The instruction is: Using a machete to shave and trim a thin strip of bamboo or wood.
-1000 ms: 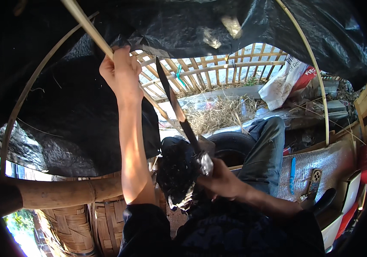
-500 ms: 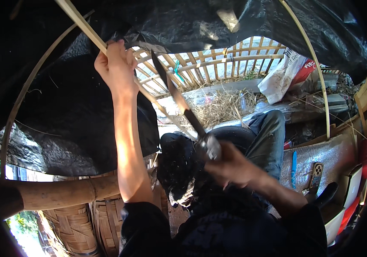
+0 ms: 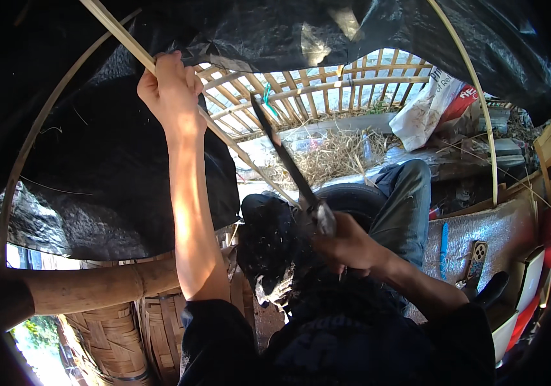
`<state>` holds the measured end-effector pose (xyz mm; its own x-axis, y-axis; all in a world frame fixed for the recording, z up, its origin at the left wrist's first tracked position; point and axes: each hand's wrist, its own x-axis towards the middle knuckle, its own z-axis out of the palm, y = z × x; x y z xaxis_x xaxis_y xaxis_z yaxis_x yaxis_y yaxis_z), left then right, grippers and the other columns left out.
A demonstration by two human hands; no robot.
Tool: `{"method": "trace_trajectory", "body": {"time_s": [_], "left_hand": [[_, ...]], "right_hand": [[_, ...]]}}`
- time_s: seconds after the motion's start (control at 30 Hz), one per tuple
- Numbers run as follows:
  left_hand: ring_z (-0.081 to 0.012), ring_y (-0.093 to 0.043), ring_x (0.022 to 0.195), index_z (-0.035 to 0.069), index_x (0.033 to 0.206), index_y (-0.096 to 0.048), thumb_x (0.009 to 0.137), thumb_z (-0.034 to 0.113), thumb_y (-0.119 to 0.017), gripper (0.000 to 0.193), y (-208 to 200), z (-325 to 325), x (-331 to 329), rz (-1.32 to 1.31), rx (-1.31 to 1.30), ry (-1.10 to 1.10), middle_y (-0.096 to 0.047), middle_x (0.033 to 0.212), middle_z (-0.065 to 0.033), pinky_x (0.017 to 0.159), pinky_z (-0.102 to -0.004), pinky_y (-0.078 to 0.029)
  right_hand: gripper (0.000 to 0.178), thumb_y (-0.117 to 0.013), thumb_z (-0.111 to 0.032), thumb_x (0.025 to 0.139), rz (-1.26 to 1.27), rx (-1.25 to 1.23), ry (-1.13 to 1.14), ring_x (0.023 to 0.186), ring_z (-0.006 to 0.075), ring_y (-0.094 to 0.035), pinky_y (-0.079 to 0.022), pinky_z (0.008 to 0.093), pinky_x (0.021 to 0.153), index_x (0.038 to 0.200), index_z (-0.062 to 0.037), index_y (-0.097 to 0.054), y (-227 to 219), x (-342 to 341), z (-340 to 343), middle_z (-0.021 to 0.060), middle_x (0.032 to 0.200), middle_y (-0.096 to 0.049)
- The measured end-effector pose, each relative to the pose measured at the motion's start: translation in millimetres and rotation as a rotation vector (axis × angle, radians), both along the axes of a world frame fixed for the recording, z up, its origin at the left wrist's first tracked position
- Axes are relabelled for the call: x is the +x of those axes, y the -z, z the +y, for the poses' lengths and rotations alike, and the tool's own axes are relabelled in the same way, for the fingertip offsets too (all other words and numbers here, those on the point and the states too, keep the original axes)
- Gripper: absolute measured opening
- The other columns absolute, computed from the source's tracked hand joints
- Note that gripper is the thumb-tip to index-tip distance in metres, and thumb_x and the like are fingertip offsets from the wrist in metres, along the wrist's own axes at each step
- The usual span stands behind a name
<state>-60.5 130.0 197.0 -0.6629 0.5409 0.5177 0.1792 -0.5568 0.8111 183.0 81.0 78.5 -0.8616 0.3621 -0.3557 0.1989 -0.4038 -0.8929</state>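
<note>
1. Pinching a pale bamboo strip [image 3: 127,42] in the left hand [image 3: 174,96], up and left of the tyre [image 3: 356,199]!
2. And gripping, in the right hand [image 3: 347,244], a knife [image 3: 292,166] angled up past the tyre's left side!

Makeshift, half-open shelter, rough workspace type; home yard or workshop, can't tell which. Black plastic sheeting [image 3: 114,167] hangs overhead and at left, thick bamboo pole [image 3: 95,288] runs across, woven bamboo panels [image 3: 105,338] sit below. Slatted bamboo fence [image 3: 385,81] lets daylight in; greenery [image 3: 36,331] shows outside, lower left. Dry straw [image 3: 333,157], tyre [image 3: 353,197] and printed sack [image 3: 417,125] clutter the front. Long knife [image 3: 288,161] and pale strip [image 3: 118,31], both held, point to handwork.
</note>
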Motion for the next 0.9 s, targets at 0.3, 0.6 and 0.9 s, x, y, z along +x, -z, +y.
{"method": "trace_trajectory", "body": {"time_s": [0.3,0.6,0.9], "left_hand": [[-0.0040,-0.021,0.038,0.006,0.064,-0.041,0.079,0.005,-0.049,0.017,3.8,1.2,5.5,0.003,0.000,0.060,-0.025,0.046,0.0041,0.038,-0.0201,-0.018],[-0.0044,-0.020,0.039,0.008,0.059,-0.037,0.080,0.006,-0.048,0.024,0.6,-2.1,5.3,0.005,-0.024,0.022,-0.024,0.046,0.0041,0.038,-0.0203,-0.018],[-0.0028,-0.021,0.041,0.009,0.060,-0.038,0.081,0.006,-0.047,0.023,1.3,3.6,9.6,-0.011,-0.050,0.009,-0.025,0.047,0.0049,0.038,-0.0206,-0.017]], "right_hand": [[0.028,-0.050,-0.001,0.080,0.223,-0.305,0.109,0.035,0.0099,-0.044,-0.037,0.0249,0.032,0.103,0.0049,-0.036,-10.4,-6.3,-22.3,0.0023,0.050,-0.045],[0.031,-0.053,-0.002,0.079,0.281,0.017,0.332,0.036,0.0109,-0.045,-0.038,0.0238,0.034,0.106,0.0053,-0.038,-34.2,-2.1,-7.1,0.0035,0.050,-0.046],[0.008,-0.051,-0.006,0.078,-0.034,-0.263,-0.025,0.036,0.0119,-0.047,-0.036,0.0243,0.033,0.075,-0.0014,-0.045,5.5,0.0,-2.9,0.0039,0.048,-0.047]]}}
